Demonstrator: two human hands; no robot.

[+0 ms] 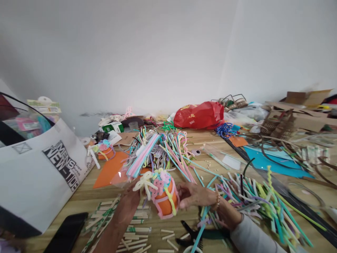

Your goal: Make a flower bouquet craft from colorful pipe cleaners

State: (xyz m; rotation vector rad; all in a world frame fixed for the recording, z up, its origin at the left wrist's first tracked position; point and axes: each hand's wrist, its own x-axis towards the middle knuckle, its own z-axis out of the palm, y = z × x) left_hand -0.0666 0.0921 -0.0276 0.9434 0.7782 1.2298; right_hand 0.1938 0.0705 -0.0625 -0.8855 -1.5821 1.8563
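Between my two hands, above the table's near part, is a small orange pot (165, 207) trimmed with pink and yellow pipe cleaners. Pink, blue and yellow pipe-cleaner flowers (161, 182) crowd its top, and a cream pipe-cleaner bow (145, 183) sticks out on its left. My left hand (131, 197) grips the left side behind the bow, its fingertips partly hidden. On the right side, my right hand (193, 195) has curled fingers against the pot's wall. Black-handled pliers or cutters (191, 234) lie below my right wrist.
Loose pipe cleaners lie in piles at the centre (150, 154) and right (252, 193). Short wooden sticks (135, 242) and a black phone (65, 233) are near the front. A white bag (34, 179) stands left; a similar decorated pot (105, 150) sits beyond, a red bag (199, 116) at the back.
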